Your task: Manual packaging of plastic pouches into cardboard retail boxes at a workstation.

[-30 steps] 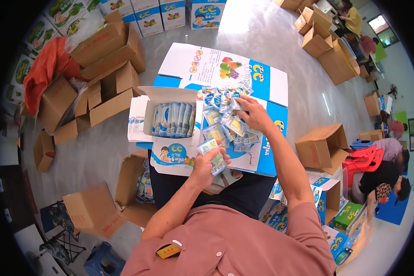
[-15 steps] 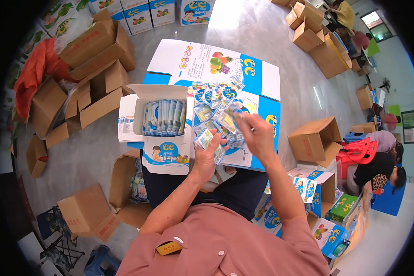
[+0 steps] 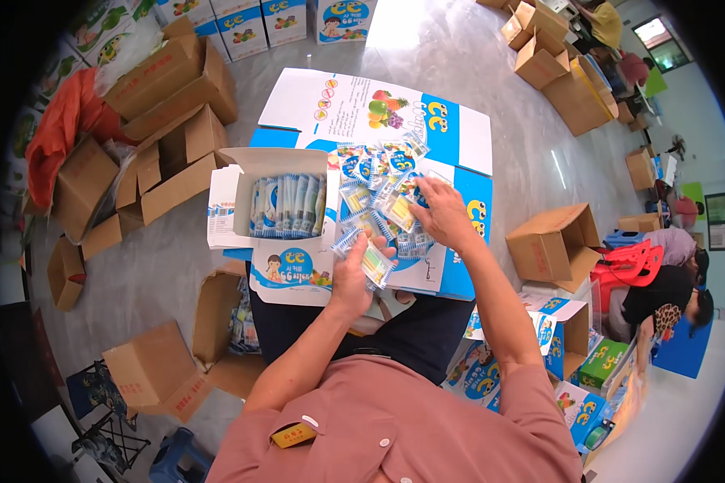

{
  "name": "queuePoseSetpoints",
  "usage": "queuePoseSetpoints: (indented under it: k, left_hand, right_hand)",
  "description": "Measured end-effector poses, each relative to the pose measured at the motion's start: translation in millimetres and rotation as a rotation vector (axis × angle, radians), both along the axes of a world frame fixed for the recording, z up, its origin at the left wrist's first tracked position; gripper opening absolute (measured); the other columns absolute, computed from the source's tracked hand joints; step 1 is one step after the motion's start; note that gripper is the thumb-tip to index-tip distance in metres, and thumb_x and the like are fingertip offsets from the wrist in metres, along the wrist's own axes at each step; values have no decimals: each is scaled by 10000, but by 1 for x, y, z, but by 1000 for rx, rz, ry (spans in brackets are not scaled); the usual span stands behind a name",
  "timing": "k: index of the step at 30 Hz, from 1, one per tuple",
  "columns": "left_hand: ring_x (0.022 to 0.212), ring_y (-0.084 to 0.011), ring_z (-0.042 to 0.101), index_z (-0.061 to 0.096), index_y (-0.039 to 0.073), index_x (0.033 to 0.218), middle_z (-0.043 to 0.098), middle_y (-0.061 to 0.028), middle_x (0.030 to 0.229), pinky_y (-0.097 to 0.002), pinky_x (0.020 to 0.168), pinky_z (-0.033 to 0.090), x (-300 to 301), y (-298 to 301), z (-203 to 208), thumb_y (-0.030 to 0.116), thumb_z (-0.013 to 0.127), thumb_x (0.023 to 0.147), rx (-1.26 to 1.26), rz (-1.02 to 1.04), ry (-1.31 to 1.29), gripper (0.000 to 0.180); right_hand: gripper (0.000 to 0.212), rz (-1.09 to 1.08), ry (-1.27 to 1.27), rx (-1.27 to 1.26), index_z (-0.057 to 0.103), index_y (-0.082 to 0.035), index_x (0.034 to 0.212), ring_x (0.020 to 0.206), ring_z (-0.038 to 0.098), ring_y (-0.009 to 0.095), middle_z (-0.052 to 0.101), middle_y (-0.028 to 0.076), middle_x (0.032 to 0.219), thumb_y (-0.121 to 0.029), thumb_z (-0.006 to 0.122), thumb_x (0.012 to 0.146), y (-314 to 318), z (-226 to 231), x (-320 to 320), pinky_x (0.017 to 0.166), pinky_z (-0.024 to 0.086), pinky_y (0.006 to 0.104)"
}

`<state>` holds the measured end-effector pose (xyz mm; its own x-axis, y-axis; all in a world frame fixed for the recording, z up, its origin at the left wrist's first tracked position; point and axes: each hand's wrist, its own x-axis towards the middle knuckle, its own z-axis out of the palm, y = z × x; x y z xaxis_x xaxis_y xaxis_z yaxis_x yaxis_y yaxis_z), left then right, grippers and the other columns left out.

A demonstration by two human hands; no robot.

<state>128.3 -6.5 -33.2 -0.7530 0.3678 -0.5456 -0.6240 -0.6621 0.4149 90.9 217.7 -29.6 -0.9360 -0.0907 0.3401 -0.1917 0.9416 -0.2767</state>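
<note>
My left hand (image 3: 351, 278) is closed on small clear-and-blue sachets (image 3: 374, 266), thumb on top; yellow and green sticks show through the film. My right hand (image 3: 447, 213) lies over a loose pile of similar sachets (image 3: 370, 165), fingers stretched out and apart. Its fingertips reach the edge of one sachet (image 3: 399, 211) with yellow contents; whether they press on it I cannot tell. Left of the pile stands an open white box (image 3: 286, 158), holding a tight row of upright sachets (image 3: 286, 205). Box and pile rest on a large white-and-blue printed carton (image 3: 314, 105) before my lap.
Open brown cartons (image 3: 173, 157) crowd the left, beside a red plastic bag (image 3: 68, 133). By my left leg, another carton (image 3: 217, 322) holds more sachets. A brown carton (image 3: 548, 245) and printed boxes (image 3: 560, 346) stand right. Other people sit at the far right.
My right hand has opened its fingers and moved slightly right, leaving a sachet on the pile. My left hand has shifted slightly, turning its sachets.
</note>
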Motion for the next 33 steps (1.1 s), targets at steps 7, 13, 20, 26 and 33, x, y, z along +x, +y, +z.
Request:
queuePoseSetpoints:
  k: [7, 13, 20, 26, 33]
  left_hand:
    - [1006, -234, 684, 540, 52, 1287, 642, -97, 1121, -451, 856, 591, 5, -1, -13, 326, 548, 1047, -116, -25, 105, 365]
    - [966, -206, 685, 567, 40, 1207, 630, -83, 1043, -372, 789, 599, 7, 11, -2, 301, 628, 1004, -38, 42, 204, 337]
    - [886, -179, 694, 611, 44, 1094, 636, -66, 959, -343, 738, 592, 14, 3, -20, 318, 688, 963, -52, 1, -40, 313]
    - [851, -182, 697, 632, 41, 1042, 650, -50, 902, -325, 712, 587, 12, 7, -20, 323, 706, 950, -72, 42, -34, 306]
    - [852, -195, 704, 649, 30, 1077, 677, -64, 911, -330, 720, 594, 7, 15, -5, 259, 711, 937, -35, 87, 88, 276]
  right_hand:
    - [240, -96, 69, -119, 663, -29, 1161, 930, 676, 367, 716, 191, 1026, -142, 635, 951, -21, 19, 19, 879, 504, 450]
    - [324, 164, -231, -414, 659, -17, 1187, 1040, 662, 333, 718, 167, 1023, -161, 689, 899, -58, 49, 57, 970, 466, 447]
    - [328, -3, 46, 11, 678, -18, 1175, 1132, 637, 321, 711, 138, 1109, -194, 693, 898, -49, 11, 10, 1108, 360, 477]
    - [270, 32, 92, 27, 685, -19, 1126, 1109, 648, 340, 709, 147, 1108, -166, 687, 899, -47, 4, 20, 1095, 389, 460]
    - [265, 247, -300, -383, 669, -23, 1152, 1051, 667, 360, 702, 170, 1125, -103, 672, 900, -70, 45, 68, 1033, 462, 444]
